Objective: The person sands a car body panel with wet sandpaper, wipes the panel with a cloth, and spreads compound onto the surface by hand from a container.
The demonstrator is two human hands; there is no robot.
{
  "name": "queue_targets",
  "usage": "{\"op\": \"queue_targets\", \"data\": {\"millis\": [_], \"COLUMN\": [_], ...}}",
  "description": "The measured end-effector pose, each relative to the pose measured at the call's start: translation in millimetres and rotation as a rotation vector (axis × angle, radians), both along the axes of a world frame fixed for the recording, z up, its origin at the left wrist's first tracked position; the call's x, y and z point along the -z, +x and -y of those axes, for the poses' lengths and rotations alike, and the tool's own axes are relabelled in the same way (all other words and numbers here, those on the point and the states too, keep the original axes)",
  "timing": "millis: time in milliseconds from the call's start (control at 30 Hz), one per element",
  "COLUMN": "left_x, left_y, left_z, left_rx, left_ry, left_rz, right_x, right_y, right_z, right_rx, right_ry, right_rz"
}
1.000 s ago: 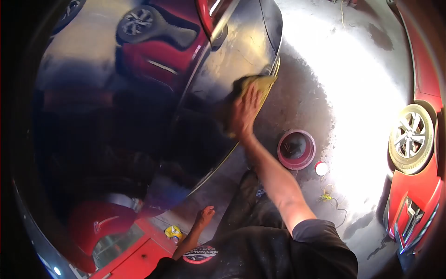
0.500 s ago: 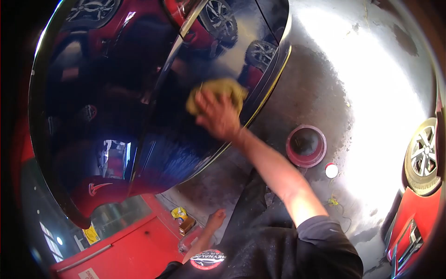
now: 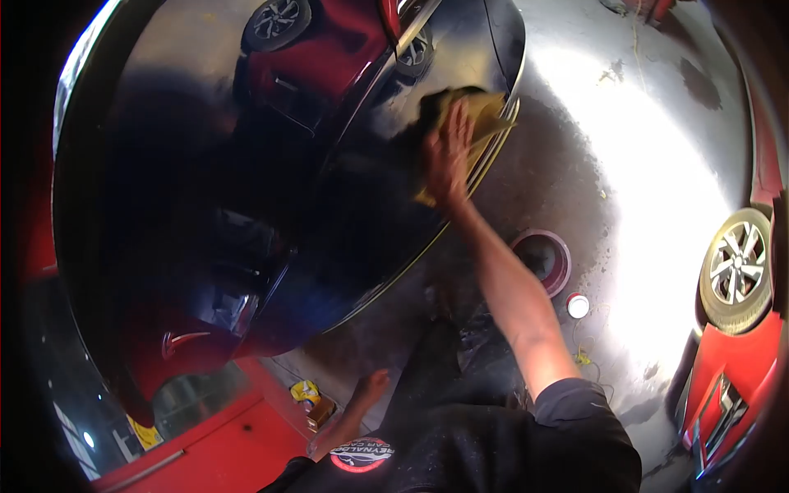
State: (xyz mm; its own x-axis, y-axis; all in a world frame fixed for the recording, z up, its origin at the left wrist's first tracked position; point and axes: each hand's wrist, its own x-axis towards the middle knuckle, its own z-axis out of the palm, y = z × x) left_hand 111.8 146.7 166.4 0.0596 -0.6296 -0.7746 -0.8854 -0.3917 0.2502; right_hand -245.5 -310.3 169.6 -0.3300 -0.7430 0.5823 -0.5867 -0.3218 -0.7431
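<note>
Cloth (image 3: 487, 123), creased, on glossy panel (image 3: 353, 222) under right hand (image 3: 449, 164), grip wide; left hand (image 3: 374, 388) unclear.

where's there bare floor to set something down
The widest bare patch is the brightly lit floor between the tub and the red car's wheel. It is more crowded just beside the tub, with the small round container and yellow cord, and near the left hand, with the yellow packet and small box.
</note>
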Motion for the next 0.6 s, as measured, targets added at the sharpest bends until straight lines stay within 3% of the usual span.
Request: {"op": "queue_targets", "data": {"millis": [67,100,200,267,367,500,567,600], "left_x": [11,16,18,20,20,70,76,72], "left_y": [33,49,93,117,150,230,246,243], "left_z": [10,17,39,53,67,36,24,19], "left_rx": [0.052,0.058,0.043,0.012,-0.012,-0.006,-0.048,-0.095], "left_ry": [-0.046,-0.054,-0.044,-0.023,-0.009,-0.02,0.046,0.099], "left_rz": [-0.058,-0.084,-0.141,-0.169,-0.211,-0.281,-0.253,-0.204], "right_x": [-3,-11,-15,-3,11,-20,-2,-11], "right_y": [72,104,189,230,269,254,251,236], "right_z": [-67,-105,-190,-233,-272,-268,-250,-231], "right_rx": [-0.156,-0.239,-0.434,-0.651,-0.736,-0.606,-0.467,-0.319], "right_ry": [0.087,0.172,0.385,0.478,0.407,0.423,0.582,0.521], "right_rz": [0.222,0.206,-0.074,-0.108,-0.248,-0.355,-0.343,-0.133]}}
